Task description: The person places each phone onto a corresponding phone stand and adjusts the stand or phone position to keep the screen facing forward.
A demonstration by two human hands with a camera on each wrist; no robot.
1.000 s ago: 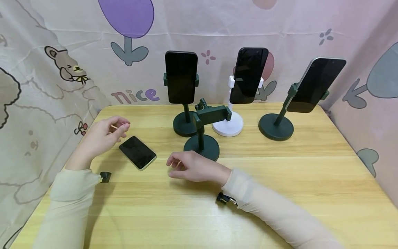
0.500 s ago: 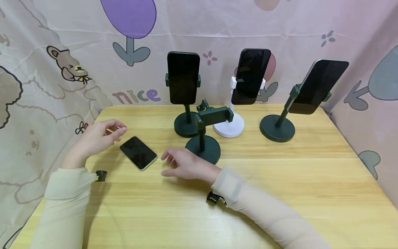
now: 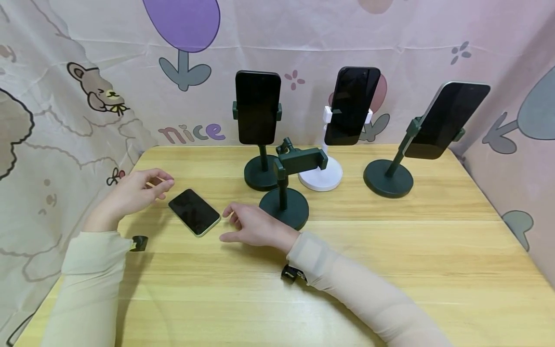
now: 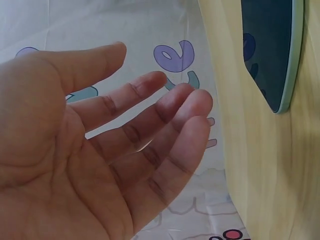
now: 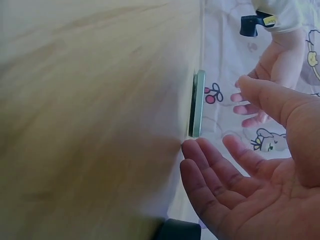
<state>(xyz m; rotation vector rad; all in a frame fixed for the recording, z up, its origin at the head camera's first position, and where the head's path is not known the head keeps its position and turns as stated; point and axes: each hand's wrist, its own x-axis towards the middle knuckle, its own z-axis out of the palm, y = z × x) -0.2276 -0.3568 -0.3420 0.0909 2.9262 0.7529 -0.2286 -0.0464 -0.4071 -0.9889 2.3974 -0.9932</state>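
A phone (image 3: 194, 212) with a dark screen and pale green edge lies flat on the wooden table, between the two hands. To its left, the left hand (image 3: 140, 193) hovers with fingers loosely bent and holds nothing; its spread thumb and fingers show in the left wrist view. The right hand (image 3: 256, 225) is on the phone's other side, fingertips close to the phone's right end, thumb apart, palm bare in the right wrist view. Just behind the right hand stands a dark green phone stand (image 3: 299, 161) with a bare clamp, its round base partly hidden by that hand.
Along the back, a green stand (image 3: 260, 172) bears a black phone (image 3: 258, 108), a white stand (image 3: 321, 174) another phone (image 3: 352, 107), and a green stand (image 3: 388, 178) at right a tilted phone (image 3: 446, 120). A printed curtain (image 3: 303, 29) hangs behind the table (image 3: 390, 260).
The right hand has moved left, closer to the phone on the table. The left hand has drawn slightly left, away from it. The phone and stands stay in place on the table.
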